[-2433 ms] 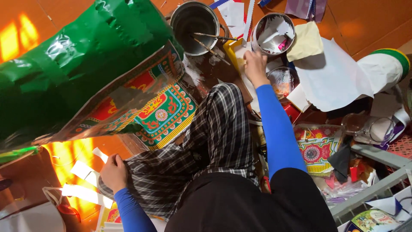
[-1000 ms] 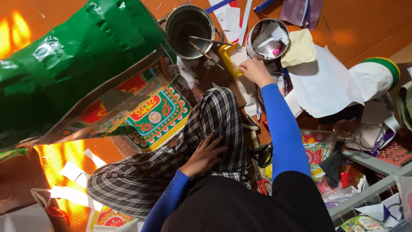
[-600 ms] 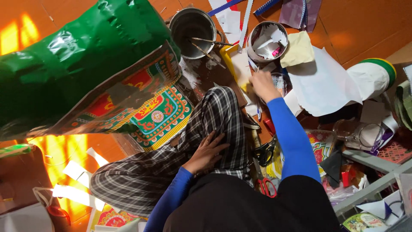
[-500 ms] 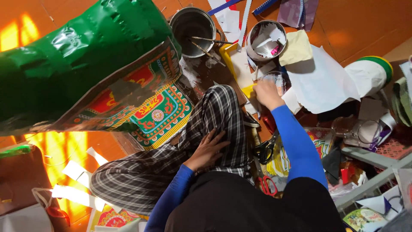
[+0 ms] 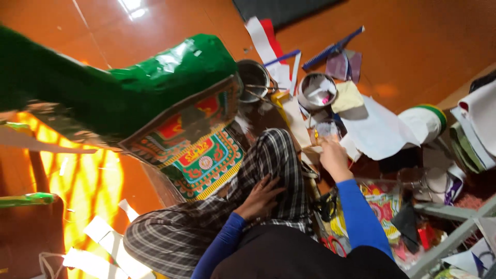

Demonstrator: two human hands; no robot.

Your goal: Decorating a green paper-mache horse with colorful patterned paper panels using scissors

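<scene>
Head view: left hand [image 5: 260, 196] lies flat, fingers spread, on the checked trouser leg [image 5: 274, 170]. Right hand [image 5: 333, 157] reaches into paper scraps [image 5: 305, 129] beside a clear cup [image 5: 326, 129]; its grip can't be made out. Green paper structure [image 5: 155, 88] looms left, metal pots [image 5: 316, 90] beyond.
</scene>
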